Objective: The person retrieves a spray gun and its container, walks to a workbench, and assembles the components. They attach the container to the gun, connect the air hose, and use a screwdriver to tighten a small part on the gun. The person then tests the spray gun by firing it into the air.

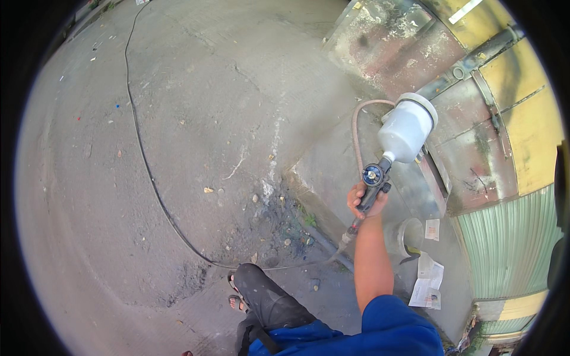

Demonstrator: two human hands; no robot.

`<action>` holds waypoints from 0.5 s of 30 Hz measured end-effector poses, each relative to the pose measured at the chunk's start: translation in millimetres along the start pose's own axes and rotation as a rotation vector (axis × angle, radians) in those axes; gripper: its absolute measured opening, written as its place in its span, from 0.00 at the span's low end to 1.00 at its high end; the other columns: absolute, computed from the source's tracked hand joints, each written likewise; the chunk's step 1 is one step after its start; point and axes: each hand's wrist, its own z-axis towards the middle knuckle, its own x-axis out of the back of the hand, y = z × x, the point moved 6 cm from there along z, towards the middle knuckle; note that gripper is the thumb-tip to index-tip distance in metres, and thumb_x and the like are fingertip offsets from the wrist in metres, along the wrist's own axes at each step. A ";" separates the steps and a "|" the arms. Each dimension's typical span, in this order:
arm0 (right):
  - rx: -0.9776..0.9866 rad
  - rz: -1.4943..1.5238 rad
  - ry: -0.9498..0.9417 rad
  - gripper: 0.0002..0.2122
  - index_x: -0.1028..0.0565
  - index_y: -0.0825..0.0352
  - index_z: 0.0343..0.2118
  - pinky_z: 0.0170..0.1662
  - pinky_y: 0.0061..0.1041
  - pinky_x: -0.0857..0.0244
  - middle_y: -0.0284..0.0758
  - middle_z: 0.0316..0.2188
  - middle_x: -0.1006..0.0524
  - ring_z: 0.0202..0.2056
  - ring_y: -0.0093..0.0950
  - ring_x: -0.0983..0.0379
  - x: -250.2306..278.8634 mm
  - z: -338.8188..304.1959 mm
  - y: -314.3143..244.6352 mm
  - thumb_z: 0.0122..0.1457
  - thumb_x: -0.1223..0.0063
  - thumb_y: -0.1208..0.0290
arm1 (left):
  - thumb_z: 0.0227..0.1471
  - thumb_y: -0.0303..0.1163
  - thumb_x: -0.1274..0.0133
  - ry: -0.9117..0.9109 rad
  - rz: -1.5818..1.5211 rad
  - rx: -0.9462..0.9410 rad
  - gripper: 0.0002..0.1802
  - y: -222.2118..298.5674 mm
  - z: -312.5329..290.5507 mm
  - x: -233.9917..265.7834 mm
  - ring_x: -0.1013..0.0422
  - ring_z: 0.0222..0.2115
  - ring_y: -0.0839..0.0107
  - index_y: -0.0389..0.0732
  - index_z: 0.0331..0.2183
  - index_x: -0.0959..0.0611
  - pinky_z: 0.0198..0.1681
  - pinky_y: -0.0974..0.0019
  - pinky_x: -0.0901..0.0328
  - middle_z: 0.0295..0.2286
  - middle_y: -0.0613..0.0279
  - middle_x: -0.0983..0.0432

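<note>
My right hand is wrapped round the grip of a dark spray gun, held out at the right of the view. A whitish paint cup with a pale lid is fixed on the gun and tilts toward the upper right. At the bottom of the grip a fitting joins a grey hose, which trails past my legs and curves away over the ground to the far left. Behind the gun, a thinner pinkish-brown hose arcs up toward the cup. My left hand does not show.
Right of my forearm stand a clear plastic tub and printed paper sheets on a concrete ledge. Beyond rise a paint-stained yellow and maroon wall and green corrugated sheeting. Loose stones dot the rough ground.
</note>
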 end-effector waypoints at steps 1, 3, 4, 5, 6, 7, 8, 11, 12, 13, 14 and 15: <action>0.006 0.067 -0.062 0.29 0.28 0.77 0.49 0.18 0.33 0.25 0.54 0.42 0.23 0.35 0.46 0.26 0.1 10.6 0.6 0.53 0.37 0.56 | 0.60 0.36 0.48 0.034 -0.363 0.200 0.28 -15.4 29.0 29.5 0.23 0.37 0.58 0.37 0.60 0.31 0.42 0.53 0.28 0.37 0.52 0.20; 0.020 0.138 -0.118 0.30 0.31 0.78 0.53 0.22 0.39 0.20 0.57 0.46 0.25 0.47 0.54 0.25 4.5 33.8 2.8 0.55 0.38 0.60 | 0.60 0.38 0.47 0.120 -0.572 0.360 0.28 -15.4 93.1 94.4 0.23 0.37 0.60 0.39 0.59 0.30 0.42 0.54 0.28 0.39 0.51 0.20; 0.034 0.141 -0.107 0.30 0.32 0.78 0.53 0.22 0.40 0.20 0.57 0.46 0.25 0.48 0.54 0.25 8.6 48.1 3.5 0.55 0.38 0.60 | 0.59 0.39 0.46 0.114 -0.477 0.337 0.28 0.9 127.2 129.3 0.23 0.37 0.60 0.39 0.58 0.28 0.42 0.55 0.28 0.40 0.50 0.20; 0.055 0.137 -0.113 0.29 0.32 0.78 0.53 0.22 0.40 0.20 0.57 0.46 0.25 0.48 0.54 0.25 11.9 64.6 4.1 0.54 0.37 0.61 | 0.59 0.39 0.44 0.105 -0.375 0.317 0.27 23.3 164.8 162.8 0.23 0.37 0.61 0.40 0.57 0.27 0.41 0.56 0.28 0.41 0.50 0.20; 0.056 0.126 -0.062 0.29 0.31 0.78 0.53 0.23 0.41 0.20 0.57 0.46 0.25 0.47 0.55 0.25 17.1 82.6 6.1 0.54 0.37 0.62 | 0.58 0.37 0.45 0.123 -0.408 0.322 0.25 50.5 201.8 194.6 0.22 0.35 0.62 0.36 0.54 0.25 0.39 0.59 0.28 0.37 0.50 0.19; 0.058 0.110 -0.027 0.29 0.31 0.78 0.53 0.23 0.40 0.20 0.57 0.46 0.25 0.47 0.54 0.24 19.0 103.2 3.9 0.54 0.37 0.63 | 0.57 0.34 0.46 0.140 -0.439 0.336 0.23 84.2 236.1 226.1 0.21 0.33 0.63 0.31 0.50 0.24 0.36 0.62 0.28 0.33 0.50 0.19; 0.068 0.087 0.016 0.28 0.31 0.79 0.52 0.23 0.40 0.20 0.58 0.45 0.24 0.46 0.54 0.23 19.2 125.7 0.5 0.53 0.37 0.64 | 0.56 0.32 0.47 0.156 -0.467 0.357 0.21 123.1 270.3 258.5 0.20 0.32 0.64 0.27 0.47 0.22 0.34 0.66 0.28 0.29 0.50 0.18; 0.155 -0.023 0.342 0.27 0.29 0.79 0.51 0.23 0.36 0.21 0.56 0.42 0.22 0.41 0.52 0.21 14.0 193.0 -12.3 0.51 0.37 0.67 | 0.53 0.30 0.45 0.119 -0.152 0.083 0.16 283.7 374.6 368.0 0.21 0.34 0.60 0.31 0.43 0.18 0.39 0.62 0.29 0.32 0.49 0.17; 0.149 -0.175 0.460 0.26 0.29 0.78 0.50 0.23 0.35 0.22 0.55 0.41 0.21 0.40 0.51 0.20 8.3 219.3 -22.8 0.50 0.37 0.69 | 0.52 0.29 0.44 0.109 0.001 -0.016 0.14 345.6 405.2 404.3 0.21 0.35 0.57 0.32 0.40 0.17 0.40 0.60 0.29 0.32 0.49 0.18; 0.146 -0.312 0.553 0.25 0.28 0.78 0.50 0.23 0.33 0.23 0.55 0.40 0.21 0.38 0.50 0.19 -1.8 242.3 -30.9 0.50 0.38 0.70 | 0.50 0.27 0.41 0.142 0.060 -0.222 0.12 413.7 434.2 438.3 0.22 0.36 0.54 0.34 0.39 0.16 0.41 0.58 0.29 0.32 0.50 0.18; 0.135 -0.449 0.642 0.25 0.28 0.78 0.49 0.23 0.32 0.23 0.54 0.39 0.20 0.37 0.48 0.19 -13.9 268.4 -41.5 0.49 0.38 0.71 | 0.48 0.26 0.39 0.164 0.118 -0.395 0.11 482.2 461.7 470.4 0.23 0.38 0.52 0.36 0.37 0.16 0.42 0.56 0.29 0.33 0.51 0.19; 0.088 -0.520 0.723 0.21 0.26 0.75 0.48 0.23 0.27 0.26 0.50 0.39 0.19 0.37 0.42 0.19 -27.0 292.2 -49.2 0.49 0.41 0.74 | 0.43 0.26 0.35 0.188 0.129 -0.572 0.12 550.3 482.9 497.6 0.24 0.40 0.51 0.36 0.34 0.16 0.43 0.54 0.29 0.34 0.52 0.20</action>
